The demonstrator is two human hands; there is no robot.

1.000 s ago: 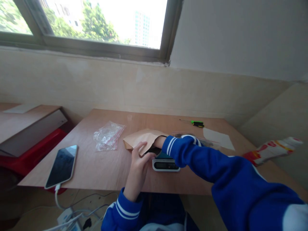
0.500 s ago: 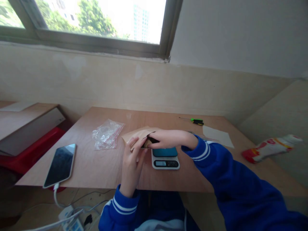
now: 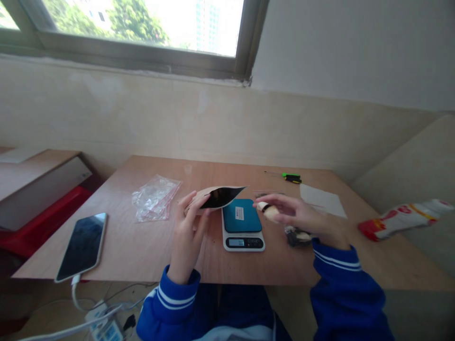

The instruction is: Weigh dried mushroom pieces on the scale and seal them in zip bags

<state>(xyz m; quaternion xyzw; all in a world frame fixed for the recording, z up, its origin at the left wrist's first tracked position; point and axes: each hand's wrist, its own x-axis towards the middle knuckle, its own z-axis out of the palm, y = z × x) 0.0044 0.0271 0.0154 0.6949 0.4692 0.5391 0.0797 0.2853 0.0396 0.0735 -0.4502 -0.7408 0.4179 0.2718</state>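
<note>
My left hand (image 3: 188, 232) grips the near left side of a kraft paper pouch (image 3: 202, 194), with its fingers and thumb around it. The pouch's mouth gapes toward me and shows a dark inside; its contents cannot be made out. My right hand (image 3: 298, 213) is closed on a small cream-coloured piece with a dark band (image 3: 269, 211), pinched between thumb and fingers. Between the hands lies a white kitchen scale (image 3: 245, 242) with a teal platform and a lit display. Under my right hand is a clear bag of dark and pale pieces (image 3: 296, 237), partly hidden.
Clear plastic bags (image 3: 156, 199) lie on the left of the wooden table (image 3: 142, 258). A phone (image 3: 82, 246) with a charging cable rests at the front left corner. Screwdrivers (image 3: 292, 177), a white paper (image 3: 323, 200) and a plastic bottle on its side (image 3: 401, 219) lie on the right.
My right hand has drawn away from the pouch to the right and now holds the pale piece. The pouch's mouth shows wider, and the scale's platform is uncovered.
</note>
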